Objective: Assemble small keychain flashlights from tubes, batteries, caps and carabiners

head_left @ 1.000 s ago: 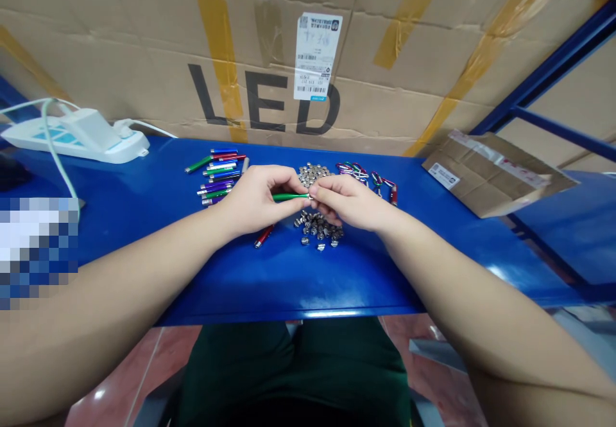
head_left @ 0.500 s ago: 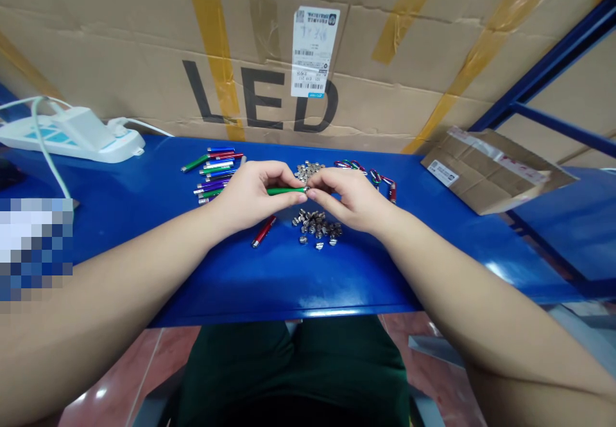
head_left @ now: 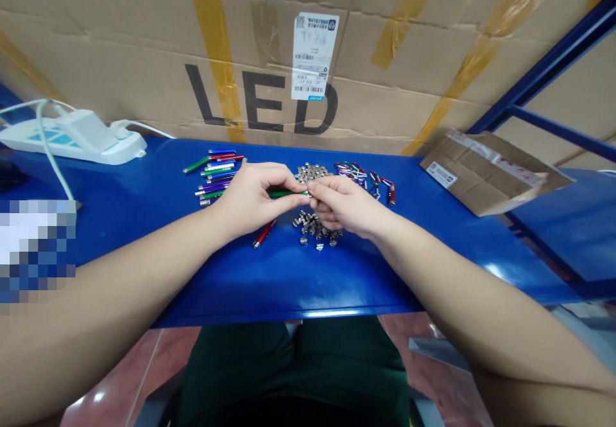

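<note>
The fingertips of the left hand (head_left: pixel 255 189) and right hand (head_left: pixel 337 205) close narrowly on a slim green metal tube (head_left: pixel 283 193), the left pinching its barrel and the right gathered at its silver tip. Whether a small part sits between the right fingers, I cannot tell. The tube lies just above the lower heap of small metal caps (head_left: pixel 315 228), with the upper heap of caps (head_left: pixel 312 172) beyond it.

A slip of the fingers could drop the tube into the caps and scatter them, since they lie loose and could roll across the smooth blue bench (head_left: pixel 308 279). A cross-threaded or misaligned tip could also jam.

Left of the caps lies a bunch of green, blue, purple and red tubes (head_left: pixel 214 173), with one red tube (head_left: pixel 264 233) nearer. To their right are coloured key clips (head_left: pixel 353 173). Further left stands a white power strip (head_left: pixel 72 133); further right lies a flat cardboard parcel (head_left: pixel 486 173).

Beyond the caps, a carton (head_left: pixel 144 42) reads "LED" in black. Its barcode label (head_left: pixel 314 56) has print too small to read, and no brand shows.
</note>
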`<state>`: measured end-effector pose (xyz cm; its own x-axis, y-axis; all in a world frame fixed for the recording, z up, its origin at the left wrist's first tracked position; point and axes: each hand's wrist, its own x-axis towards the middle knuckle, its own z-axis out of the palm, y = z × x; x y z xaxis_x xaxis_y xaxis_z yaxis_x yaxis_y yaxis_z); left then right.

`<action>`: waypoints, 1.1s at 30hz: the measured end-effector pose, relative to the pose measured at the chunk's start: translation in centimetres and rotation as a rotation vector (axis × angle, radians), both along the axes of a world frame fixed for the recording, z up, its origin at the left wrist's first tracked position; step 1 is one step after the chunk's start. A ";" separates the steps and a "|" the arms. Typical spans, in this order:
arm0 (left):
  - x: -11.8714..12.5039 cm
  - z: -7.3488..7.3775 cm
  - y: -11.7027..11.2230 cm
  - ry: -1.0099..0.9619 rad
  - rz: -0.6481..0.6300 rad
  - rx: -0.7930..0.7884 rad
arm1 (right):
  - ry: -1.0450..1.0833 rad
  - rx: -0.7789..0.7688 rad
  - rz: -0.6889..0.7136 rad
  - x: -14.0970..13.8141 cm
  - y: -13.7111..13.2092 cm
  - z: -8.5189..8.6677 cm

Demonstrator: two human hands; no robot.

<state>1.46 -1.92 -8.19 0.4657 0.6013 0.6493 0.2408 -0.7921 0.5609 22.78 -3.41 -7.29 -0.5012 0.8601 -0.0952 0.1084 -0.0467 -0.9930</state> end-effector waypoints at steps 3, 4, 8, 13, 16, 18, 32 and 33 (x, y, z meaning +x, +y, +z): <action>0.0 0.3 -0.1 0.058 -0.032 0.156 | 0.096 -0.286 0.016 -0.1 0.0 0.6; 0.0 0.4 -0.1 0.084 -0.044 0.207 | 0.109 -0.346 0.025 -0.1 0.0 0.8; -0.1 0.5 -0.2 0.150 -0.070 0.311 | 0.095 -0.466 0.050 -0.1 0.3 0.8; -0.2 0.4 -0.1 0.119 0.022 0.157 | -0.096 0.067 0.021 0.2 0.3 0.0; -0.3 0.3 -0.1 0.083 0.060 0.020 | -0.277 0.625 0.056 1.1 0.5 0.0; -0.3 0.2 -0.2 0.071 0.054 -0.037 | -0.368 0.888 0.119 1.7 0.7 0.1; -0.6 0.3 0.0 0.191 -0.078 0.394 | -0.030 -0.045 0.111 0.3 0.2 -0.3; -0.6 0.4 -0.1 0.210 -0.086 0.412 | 0.008 -0.154 0.108 0.2 0.1 -0.1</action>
